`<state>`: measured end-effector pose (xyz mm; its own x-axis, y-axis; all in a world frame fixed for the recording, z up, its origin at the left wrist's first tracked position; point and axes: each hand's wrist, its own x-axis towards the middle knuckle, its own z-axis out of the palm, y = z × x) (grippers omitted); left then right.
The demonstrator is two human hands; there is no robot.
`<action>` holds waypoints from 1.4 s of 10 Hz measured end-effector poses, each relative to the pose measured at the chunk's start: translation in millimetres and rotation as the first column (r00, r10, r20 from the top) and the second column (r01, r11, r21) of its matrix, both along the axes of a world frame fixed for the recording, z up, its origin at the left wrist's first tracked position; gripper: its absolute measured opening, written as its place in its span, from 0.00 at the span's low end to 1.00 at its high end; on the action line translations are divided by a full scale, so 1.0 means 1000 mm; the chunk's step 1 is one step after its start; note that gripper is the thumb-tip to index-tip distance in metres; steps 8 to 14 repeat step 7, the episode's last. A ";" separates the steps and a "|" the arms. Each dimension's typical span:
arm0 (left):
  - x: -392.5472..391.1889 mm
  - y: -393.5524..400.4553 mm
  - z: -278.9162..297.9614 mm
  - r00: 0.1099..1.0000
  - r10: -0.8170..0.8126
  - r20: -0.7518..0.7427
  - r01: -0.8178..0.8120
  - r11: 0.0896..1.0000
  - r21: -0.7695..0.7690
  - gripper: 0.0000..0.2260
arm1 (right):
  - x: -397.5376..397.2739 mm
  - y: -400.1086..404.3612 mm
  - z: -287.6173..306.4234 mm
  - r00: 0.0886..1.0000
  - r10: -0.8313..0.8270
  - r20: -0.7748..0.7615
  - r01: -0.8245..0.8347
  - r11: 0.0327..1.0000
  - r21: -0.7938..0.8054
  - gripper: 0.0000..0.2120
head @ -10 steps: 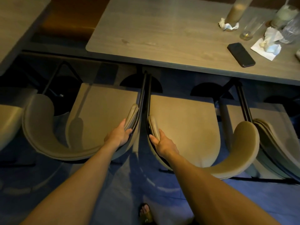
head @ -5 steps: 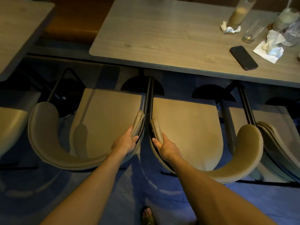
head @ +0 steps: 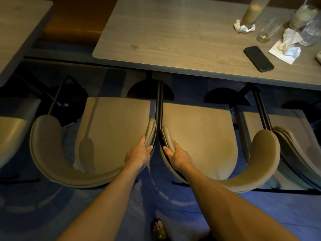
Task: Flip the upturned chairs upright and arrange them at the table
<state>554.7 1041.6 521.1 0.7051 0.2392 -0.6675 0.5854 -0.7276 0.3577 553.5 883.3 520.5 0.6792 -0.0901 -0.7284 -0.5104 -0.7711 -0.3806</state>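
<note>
Two tan upholstered chairs stand upright side by side at the near edge of the grey wooden table (head: 173,40). The left chair (head: 111,129) and the right chair (head: 199,133) touch along their dark inner frames. My left hand (head: 139,152) grips the right arm end of the left chair's curved backrest. My right hand (head: 178,155) grips the left arm end of the right chair's backrest. Both seats face the table, their front edges just short of its rim.
A third tan chair (head: 295,141) stands at the right, another (head: 10,136) at the left by a second table (head: 19,28). On the table lie a black phone (head: 258,58), glasses (head: 251,13) and crumpled napkins (head: 286,47). My sandalled foot (head: 159,228) is on blue carpet.
The view has shifted slightly, with the table and chairs lower in the frame. Both hands keep the same grip on the chair arm ends.
</note>
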 end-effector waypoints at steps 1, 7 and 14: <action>-0.004 -0.002 0.005 0.999 -0.043 0.007 0.042 0.999 0.033 0.27 | -0.001 0.000 -0.001 1.000 -0.003 0.013 0.003 1.000 0.001 0.34; -0.015 -0.022 0.048 0.987 0.141 0.080 -0.138 0.990 -0.040 0.26 | -0.009 -0.027 0.035 0.968 -0.245 0.055 0.218 0.928 0.303 0.38; -0.015 -0.022 0.048 0.987 0.141 0.080 -0.138 0.990 -0.040 0.26 | -0.009 -0.027 0.035 0.968 -0.245 0.055 0.218 0.928 0.303 0.38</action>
